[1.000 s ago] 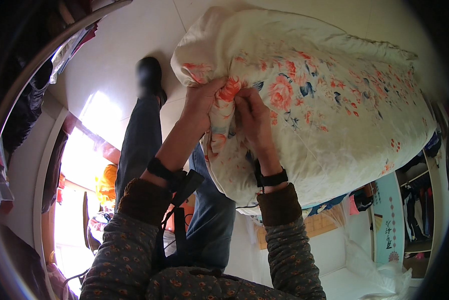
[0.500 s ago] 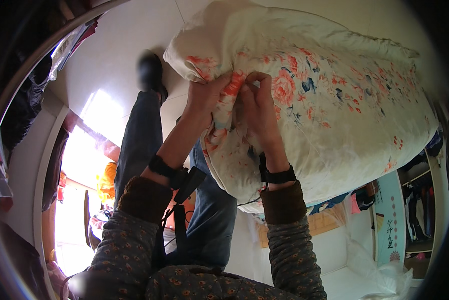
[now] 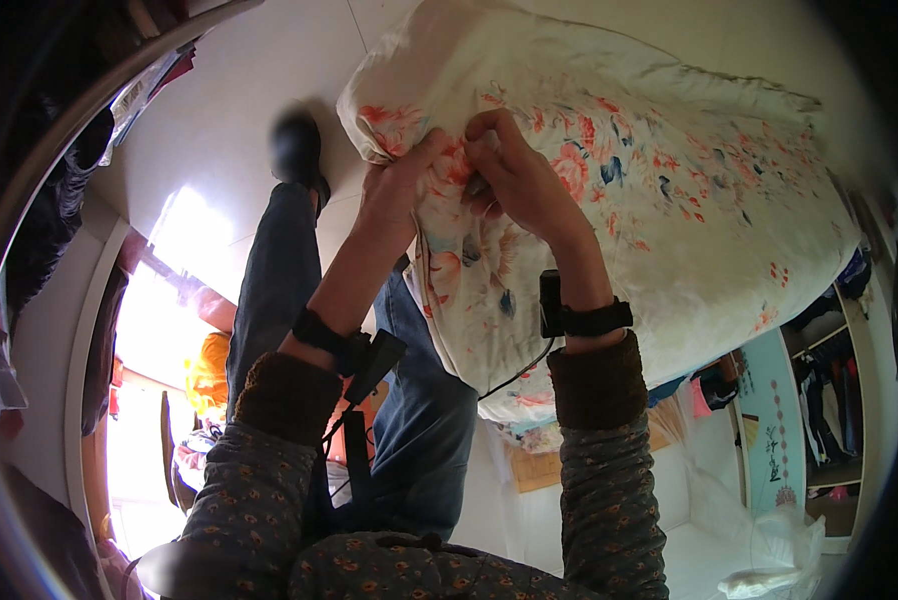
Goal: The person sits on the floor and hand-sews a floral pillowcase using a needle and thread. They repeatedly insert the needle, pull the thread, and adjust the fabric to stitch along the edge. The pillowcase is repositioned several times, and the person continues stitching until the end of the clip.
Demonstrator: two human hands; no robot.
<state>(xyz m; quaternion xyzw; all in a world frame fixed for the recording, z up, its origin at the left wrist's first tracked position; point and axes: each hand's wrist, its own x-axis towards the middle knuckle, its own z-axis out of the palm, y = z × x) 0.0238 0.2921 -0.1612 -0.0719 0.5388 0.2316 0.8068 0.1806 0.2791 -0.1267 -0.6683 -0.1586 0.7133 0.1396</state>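
A bulky cream quilt (image 3: 689, 265) with red and blue flowers spreads out in front of me, from the middle to the far right. My left hand (image 3: 397, 188) is closed on its left edge, thumb on top of the cloth. Just right of it, my right hand (image 3: 524, 185) has its fingertips bent together against the same flowered part, in a pinch on the cloth. What lies between those fingers is partly hidden. Both wrists carry black straps with small dark devices.
My jeans-clad leg (image 3: 279, 270) and dark shoe (image 3: 297, 150) stand on the pale floor left of the quilt. At right are an open wardrobe (image 3: 831, 400) with clothes and a light blue panel (image 3: 769, 440). Clear plastic sheeting (image 3: 774, 550) lies at lower right. An orange bag (image 3: 209, 375) is at left.
My right forearm has swung to the right and the hand has tilted inward. The bunched cloth between my hands has flattened out. My left hand has shifted slightly left, still gripping.
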